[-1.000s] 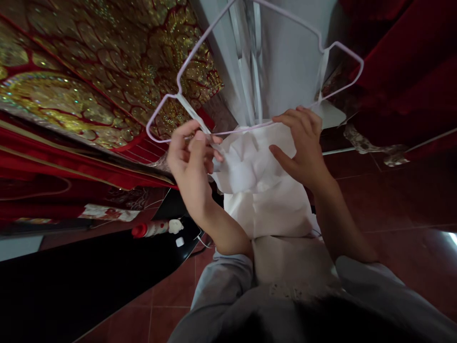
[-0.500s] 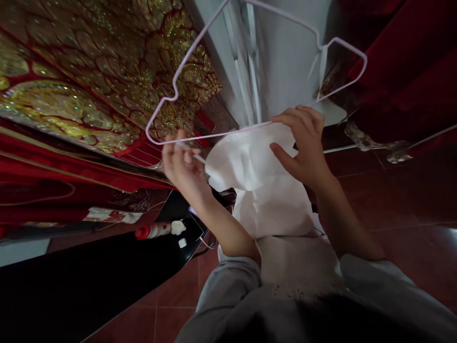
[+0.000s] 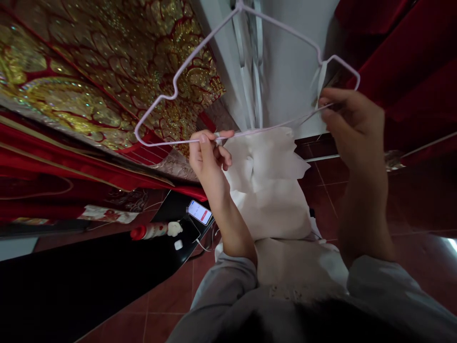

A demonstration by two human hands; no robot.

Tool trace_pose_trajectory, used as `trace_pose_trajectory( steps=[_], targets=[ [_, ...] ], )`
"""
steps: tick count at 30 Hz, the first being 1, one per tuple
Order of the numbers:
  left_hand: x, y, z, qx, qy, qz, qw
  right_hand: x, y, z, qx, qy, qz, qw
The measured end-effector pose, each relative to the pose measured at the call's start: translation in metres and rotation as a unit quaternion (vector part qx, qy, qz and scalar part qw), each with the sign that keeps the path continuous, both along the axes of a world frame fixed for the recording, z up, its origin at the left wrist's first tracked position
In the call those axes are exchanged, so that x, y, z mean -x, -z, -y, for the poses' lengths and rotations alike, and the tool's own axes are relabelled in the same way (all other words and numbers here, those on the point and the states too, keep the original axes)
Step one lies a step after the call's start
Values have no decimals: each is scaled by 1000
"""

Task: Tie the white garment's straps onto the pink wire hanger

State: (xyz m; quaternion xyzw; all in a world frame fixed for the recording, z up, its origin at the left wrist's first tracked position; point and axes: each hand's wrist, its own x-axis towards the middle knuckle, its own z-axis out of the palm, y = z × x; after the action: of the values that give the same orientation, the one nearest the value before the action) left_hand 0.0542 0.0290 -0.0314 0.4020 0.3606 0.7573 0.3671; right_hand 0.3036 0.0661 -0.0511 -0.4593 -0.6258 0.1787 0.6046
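A pale pink wire clothes hanger (image 3: 205,40) spans the space in front of me. My left hand (image 3: 210,157) is closed on its lower bar, thumb on top. At the hanger's right end, my right hand (image 3: 352,119) pinches a thin white strap (image 3: 322,78) that loops over the notch there; its fingertips lie close to the bar. Below the bar hangs a white garment (image 3: 267,157), its upper edge near the wire. Whether the strap joins this garment is hard to tell.
Gold-sequined red costumes (image 3: 143,71) hang at the left, and dark red cloth (image 3: 400,62) at the right. A black table (image 3: 89,276) at lower left carries a lit phone (image 3: 200,212), a red-capped bottle (image 3: 150,231) and a small white case (image 3: 178,245). Grey doors (image 3: 285,62) stand ahead.
My left hand has moved right along the lower bar and closed on it. My right hand has gone from above the white garment to the hanger's right end and taken the strap.
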Motion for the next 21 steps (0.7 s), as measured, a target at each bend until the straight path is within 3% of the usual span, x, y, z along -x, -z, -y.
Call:
trace_pose_trajectory(
  steps=[2, 4, 9, 14, 17, 19, 21],
  targets=[
    [0, 2, -1, -4, -8, -5, 1000, -1, -12, -5, 32, -49, 56, 997],
    [1, 4, -3, -8, -14, -17, 1000, 5, -24, -8, 17, -76, 76, 994],
    [10, 8, -8, -12, 0, -25, 1000, 10, -40, -20, -83, -22, 36, 996],
    [12, 9, -7, 7, 1, -30, 1000, -24, -13, -40, -160, 86, -37, 983],
    [7, 10, -7, -5, 11, -17, 1000, -34, 9, -43, -297, 171, -93, 935],
    [3, 10, -7, -3, 12, -15, 1000, -27, 14, -35, -386, 179, -100, 899],
    [-3, 11, -6, 15, 15, -19, 1000, -11, 12, -20, -350, 117, -71, 927]
  ],
)
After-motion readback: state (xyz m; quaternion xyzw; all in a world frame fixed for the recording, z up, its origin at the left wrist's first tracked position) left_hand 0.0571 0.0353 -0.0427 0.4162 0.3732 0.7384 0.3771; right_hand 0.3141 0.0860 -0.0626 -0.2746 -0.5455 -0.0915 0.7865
